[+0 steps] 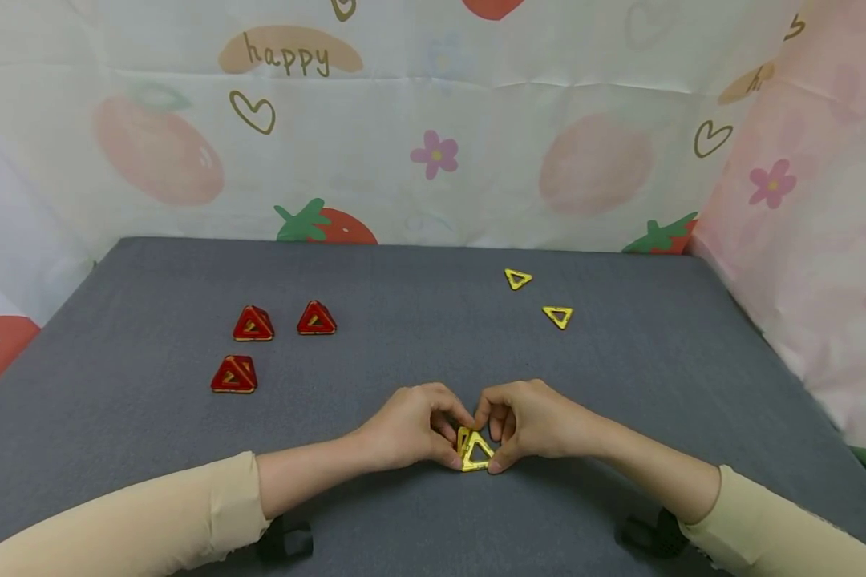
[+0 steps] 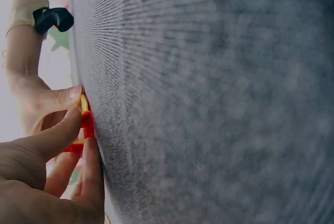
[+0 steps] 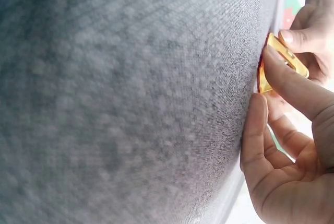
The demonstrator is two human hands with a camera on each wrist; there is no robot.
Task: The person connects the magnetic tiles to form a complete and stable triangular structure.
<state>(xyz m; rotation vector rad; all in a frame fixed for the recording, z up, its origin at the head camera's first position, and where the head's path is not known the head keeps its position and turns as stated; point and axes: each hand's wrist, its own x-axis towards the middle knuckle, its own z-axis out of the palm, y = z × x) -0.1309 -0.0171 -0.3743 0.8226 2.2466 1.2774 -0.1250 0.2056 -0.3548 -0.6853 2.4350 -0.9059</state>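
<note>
Near the front of the table, my left hand [image 1: 411, 425] and right hand [image 1: 541, 421] meet over yellow triangular building tiles [image 1: 466, 463]. These tiles lean together as a small upright shape, with red sides visible in the left wrist view, where a red tile [image 2: 88, 125] shows between the hands. My left thumb and fingers pinch the left part of the shape. On the right side, my right thumb and index finger hold it, the thumb lying against a yellow tile [image 3: 300, 67] in the right wrist view. The fingers partly hide how the tiles join.
Three red pyramids [image 1: 234, 375] built of triangular tiles stand on the left of the grey table [image 1: 404, 320]. Two loose yellow triangular tiles [image 1: 558, 316] lie flat at the back right. A printed curtain [image 1: 491, 96] hangs behind the table's far edge.
</note>
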